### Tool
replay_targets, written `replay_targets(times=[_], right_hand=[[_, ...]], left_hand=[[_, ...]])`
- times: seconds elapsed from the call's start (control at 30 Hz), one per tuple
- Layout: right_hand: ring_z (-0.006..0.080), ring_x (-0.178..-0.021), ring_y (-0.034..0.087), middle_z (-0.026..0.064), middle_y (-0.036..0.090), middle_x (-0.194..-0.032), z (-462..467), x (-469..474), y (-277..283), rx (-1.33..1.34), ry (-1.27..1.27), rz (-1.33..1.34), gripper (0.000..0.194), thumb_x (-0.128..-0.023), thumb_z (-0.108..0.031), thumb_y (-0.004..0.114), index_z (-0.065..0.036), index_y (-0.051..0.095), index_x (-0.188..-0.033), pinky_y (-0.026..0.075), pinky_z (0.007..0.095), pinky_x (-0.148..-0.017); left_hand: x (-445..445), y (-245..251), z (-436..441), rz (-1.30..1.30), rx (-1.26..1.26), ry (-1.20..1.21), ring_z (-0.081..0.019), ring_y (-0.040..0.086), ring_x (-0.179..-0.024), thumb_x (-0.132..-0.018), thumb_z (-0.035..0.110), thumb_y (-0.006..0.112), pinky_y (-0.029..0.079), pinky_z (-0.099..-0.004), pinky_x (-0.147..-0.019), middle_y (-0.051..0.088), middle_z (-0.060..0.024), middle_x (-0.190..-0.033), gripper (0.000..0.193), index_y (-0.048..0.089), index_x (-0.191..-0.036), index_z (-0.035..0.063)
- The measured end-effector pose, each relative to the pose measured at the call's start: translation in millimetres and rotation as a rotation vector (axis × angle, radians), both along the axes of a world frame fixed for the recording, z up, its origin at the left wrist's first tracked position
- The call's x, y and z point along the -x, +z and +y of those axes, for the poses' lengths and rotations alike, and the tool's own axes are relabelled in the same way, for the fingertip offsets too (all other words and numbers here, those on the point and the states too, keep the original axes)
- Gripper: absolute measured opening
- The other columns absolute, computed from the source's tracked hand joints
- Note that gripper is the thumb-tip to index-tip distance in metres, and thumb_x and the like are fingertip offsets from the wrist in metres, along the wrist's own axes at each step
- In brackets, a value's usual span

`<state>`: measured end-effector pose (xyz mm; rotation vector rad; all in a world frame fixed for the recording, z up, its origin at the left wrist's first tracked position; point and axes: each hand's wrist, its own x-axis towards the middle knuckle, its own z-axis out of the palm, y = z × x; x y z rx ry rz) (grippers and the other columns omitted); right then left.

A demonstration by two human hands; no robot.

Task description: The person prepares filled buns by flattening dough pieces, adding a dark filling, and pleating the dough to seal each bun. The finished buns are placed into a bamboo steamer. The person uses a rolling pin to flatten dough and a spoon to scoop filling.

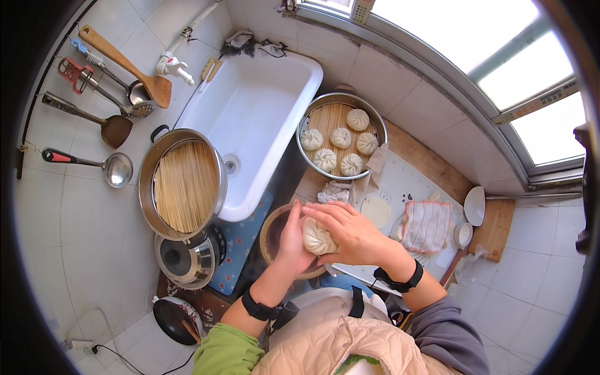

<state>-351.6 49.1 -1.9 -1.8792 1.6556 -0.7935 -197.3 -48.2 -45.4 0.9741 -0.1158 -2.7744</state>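
Observation:
A pleated dough bun [318,238] lies between my two hands. My left hand [295,239] cups it from the left side and beneath, and my right hand [349,232] curves around its right side, fingers over the top. Below my hands is a round brown bowl [266,236], its contents mostly hidden. Beyond them stands a round metal steamer tray [385,136] with several pleated buns [341,137] on a slatted mat. A flat dough round [375,212] rests on the white board [398,180], near a white cloth with orange edging [426,226].
A metal steamer [221,187] with a bare slatted mat [185,187] stands left, beside the white sink [253,197]. Below it is a lidded pot [187,262]. Ladles and a wooden spatula [157,89] hang on the tiled wall. A small white bowl [463,235] stands right.

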Motion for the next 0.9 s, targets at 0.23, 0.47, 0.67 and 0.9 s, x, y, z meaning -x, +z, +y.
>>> replay_targets(times=[0.23,0.47,0.67,0.9], right_hand=[[0.0391,-0.123,0.064,0.0164,0.063,-0.132,-38,46,-50,-0.022,-0.100,-0.282,0.083,-0.072,-0.021,0.098,-0.008,0.057,-0.143,0.054,0.0452,-0.106],[0.0341,-0.125,0.063,0.0181,0.062,-0.132,-152,188,-185,0.143,-0.546,-0.122,0.085,-0.070,-0.017,0.101,-0.002,0.056,-0.140,0.052,0.0424,-0.107],[0.0424,-0.127,0.059,0.0216,0.058,-0.136,-212,236,-263,-0.016,-0.678,0.018,0.085,-0.071,-0.023,0.098,-0.002,0.053,-0.140,0.051,0.0478,-0.107],[0.0432,-0.133,0.058,0.0214,0.056,-0.142,-226,243,-284,-0.129,-0.625,0.082,0.090,-0.071,-0.023,0.098,-0.002,0.052,-0.145,0.052,0.0481,-0.109]], left_hand=[[8,-16,-31,-0.008,0.303,-0.084,-0.0313,0.051,-0.150,-0.116,0.063,0.023,0.036,-0.0495,-0.127,0.051,-0.0184,-0.162,0.078,0.037,-0.166,0.0050],[-32,-35,-50,-0.142,0.208,0.109,-0.0382,0.065,-0.134,-0.118,0.046,0.034,0.049,-0.0497,-0.120,0.065,-0.0248,-0.146,0.063,0.048,-0.158,-0.0008],[-60,-55,-46,-0.212,0.113,0.194,-0.0373,0.067,-0.130,-0.117,0.040,0.038,0.051,-0.0484,-0.118,0.066,-0.0263,-0.143,0.057,0.052,-0.152,-0.0034],[-69,-63,-53,-0.275,0.108,0.302,-0.0348,0.075,-0.115,-0.115,0.037,0.039,0.057,-0.0500,-0.110,0.075,-0.0210,-0.129,0.051,0.060,-0.145,0.0007]])
